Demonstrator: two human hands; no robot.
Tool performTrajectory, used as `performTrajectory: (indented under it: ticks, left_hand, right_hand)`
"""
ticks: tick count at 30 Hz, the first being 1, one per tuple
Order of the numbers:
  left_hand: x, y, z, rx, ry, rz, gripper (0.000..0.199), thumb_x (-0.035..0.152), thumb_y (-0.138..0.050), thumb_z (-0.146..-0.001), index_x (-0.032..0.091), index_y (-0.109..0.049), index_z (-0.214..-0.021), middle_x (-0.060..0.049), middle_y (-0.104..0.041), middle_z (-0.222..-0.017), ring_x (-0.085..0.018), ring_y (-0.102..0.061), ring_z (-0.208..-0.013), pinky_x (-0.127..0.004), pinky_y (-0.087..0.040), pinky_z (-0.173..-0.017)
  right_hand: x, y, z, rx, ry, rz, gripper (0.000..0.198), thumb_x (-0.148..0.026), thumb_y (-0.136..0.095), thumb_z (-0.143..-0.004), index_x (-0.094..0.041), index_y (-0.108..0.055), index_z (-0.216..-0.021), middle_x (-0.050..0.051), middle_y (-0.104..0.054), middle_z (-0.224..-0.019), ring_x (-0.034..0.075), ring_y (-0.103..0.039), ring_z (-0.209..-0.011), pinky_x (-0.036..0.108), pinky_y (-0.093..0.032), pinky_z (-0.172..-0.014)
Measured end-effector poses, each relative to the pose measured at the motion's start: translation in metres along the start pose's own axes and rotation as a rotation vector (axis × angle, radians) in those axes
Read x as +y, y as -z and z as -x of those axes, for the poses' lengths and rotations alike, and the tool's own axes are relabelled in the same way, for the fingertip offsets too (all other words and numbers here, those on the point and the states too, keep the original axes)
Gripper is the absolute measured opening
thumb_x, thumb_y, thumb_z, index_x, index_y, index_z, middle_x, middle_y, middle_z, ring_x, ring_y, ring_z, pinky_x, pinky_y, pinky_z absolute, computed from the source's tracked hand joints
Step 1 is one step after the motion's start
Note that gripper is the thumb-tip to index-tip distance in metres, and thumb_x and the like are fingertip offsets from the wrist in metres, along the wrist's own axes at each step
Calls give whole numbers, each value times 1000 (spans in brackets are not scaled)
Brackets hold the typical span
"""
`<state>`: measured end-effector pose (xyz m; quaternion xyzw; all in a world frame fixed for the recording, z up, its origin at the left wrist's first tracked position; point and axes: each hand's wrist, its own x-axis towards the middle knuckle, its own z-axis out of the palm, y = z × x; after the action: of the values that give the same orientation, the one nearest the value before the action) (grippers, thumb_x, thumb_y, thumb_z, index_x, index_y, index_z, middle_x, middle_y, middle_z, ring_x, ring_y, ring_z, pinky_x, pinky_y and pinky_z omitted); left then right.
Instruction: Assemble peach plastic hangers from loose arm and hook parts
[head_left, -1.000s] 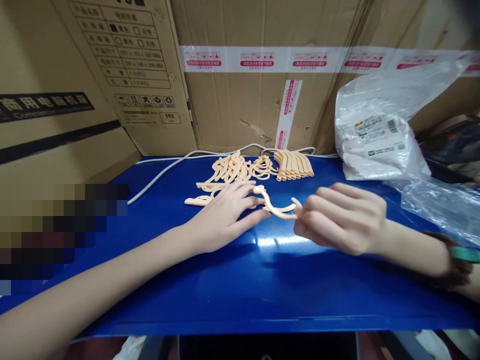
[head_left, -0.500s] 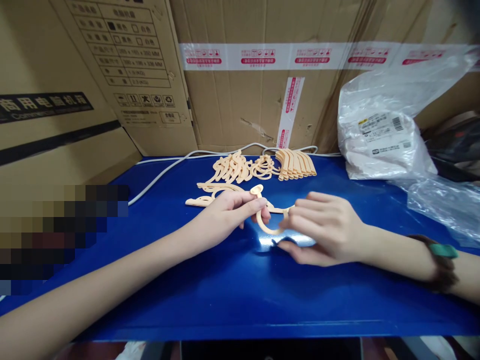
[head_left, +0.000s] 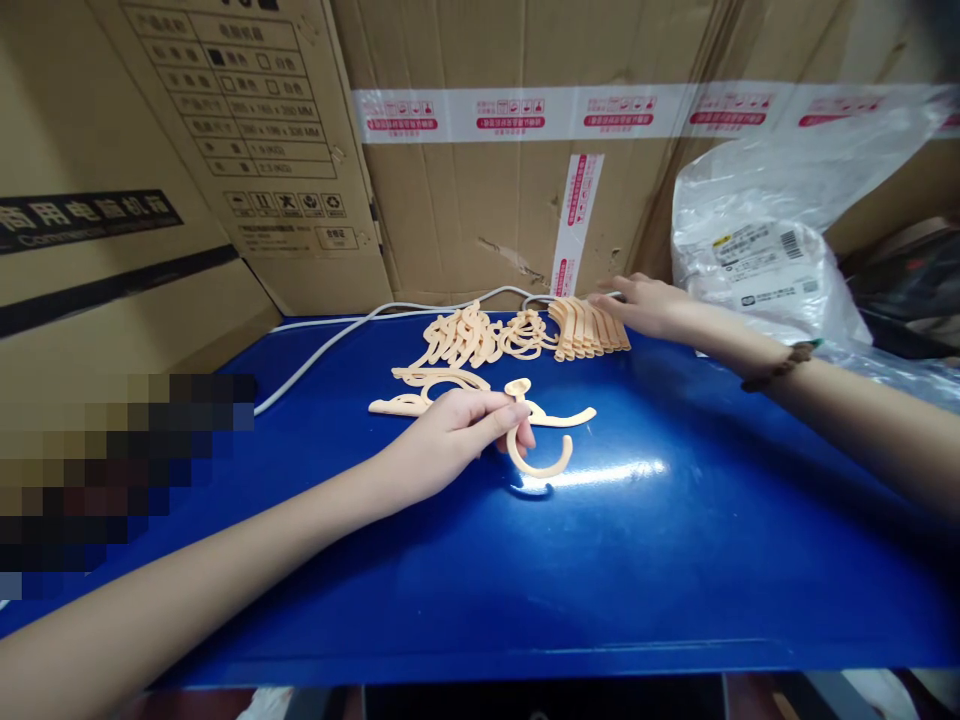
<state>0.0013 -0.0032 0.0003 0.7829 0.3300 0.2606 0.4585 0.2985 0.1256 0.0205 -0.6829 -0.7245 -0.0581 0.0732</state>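
Observation:
My left hand (head_left: 472, 428) is closed, with thumb and fingers pinching a cream plastic hanger hook (head_left: 538, 470). The hook's curved end hangs low to the right, and its oval cap (head_left: 517, 388) points up. My right hand (head_left: 637, 303) reaches to the back, fingers stretched out over the right end of a row of curved hanger arms (head_left: 589, 330). Whether its fingertips touch them I cannot tell. Just behind my left hand lie cream hanger pieces (head_left: 405, 405), partly covered by it; one long arm (head_left: 566, 419) sticks out to the right.
A pile of flat curved hanger parts (head_left: 459, 338) and a heap of loose hooks (head_left: 525, 335) lie at the back of the blue table (head_left: 480, 590). A white cable (head_left: 315, 365) runs behind them. Cardboard boxes (head_left: 480, 220) stand behind; a plastic bag (head_left: 765, 260) is at the right.
My right hand has left the hook and moved back to the row of hanger arms. My left hand stays in place, still holding the hook.

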Motion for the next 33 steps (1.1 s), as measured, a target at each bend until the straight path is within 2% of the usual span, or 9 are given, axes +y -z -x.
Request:
performTrajectory:
  ticks: [3,7,14,21,24,27,30,33]
  left_hand:
    - [-1,1,0,-5,-26,-30,37,35,-44,-97,15,-67,-76,0,-64,-76,-10,-52,-70,-21,-38,-63]
    - [-1,1,1,-15,-24,-49,38,36,-43,-98,15,-67,-77,0,-65,-76,-11,-54,-71,-22,-39,-66]
    - [0,1,0,-4,-17,-68,37,37,-44,-97,16,-68,-77,-1,-66,-76,-12,-56,-72,-22,-41,-66]
    - [1,0,1,-2,-28,-80,37,35,-45,-97,16,-68,-76,0,-67,-76,-12,-56,-71,-21,-41,-67]
    - [1,0,1,-3,-35,-75,37,36,-44,-97,16,-68,-77,-1,-67,-77,-12,-56,-72,-22,-41,-67]
    - [1,0,1,-1,-43,-64,37,35,-44,-98,16,-67,-77,0,-67,-77,-11,-56,-72,-21,-41,-67]
    - [2,1,1,-1,-39,-63,37,35,-44,-98,15,-67,-77,0,-67,-77,-11,-56,-72,-21,-40,-68]
    - [2,1,1,-5,-41,-70,37,35,-44,-98,16,-67,-77,0,-67,-77,-12,-56,-73,-22,-40,-68]
  right_hand:
    - [-5,-6,1,-33,-31,25,69,-64,-31,-91,-14,-55,-132,22,-59,-129,36,-58,-115,46,-46,-90]
    - [-10,-6,2,-79,-34,45,58,-60,-39,-89,-18,-65,-120,17,-66,-122,34,-61,-110,42,-47,-85]
    - [-16,-2,6,-68,-55,21,64,-68,-39,-86,-18,-70,-111,16,-70,-113,35,-63,-105,40,-47,-75]
    - [-23,-3,8,-19,-86,2,50,-57,-45,-87,-18,-71,-103,14,-72,-107,33,-65,-100,37,-46,-70]
    - [-22,-1,5,-22,-101,-6,47,-54,-47,-87,-19,-71,-106,13,-71,-110,31,-65,-101,36,-47,-72]
    - [-18,-1,1,-12,-144,5,50,-52,-47,-87,-16,-66,-117,16,-68,-117,33,-63,-106,38,-47,-76]
    - [-11,-2,-2,-27,-198,21,62,-59,-48,-86,-13,-59,-127,22,-65,-120,36,-63,-106,43,-48,-78]
    - [-4,-6,-6,-86,-210,5,66,-64,-49,-84,-14,-59,-127,22,-67,-117,35,-65,-101,43,-48,-78]
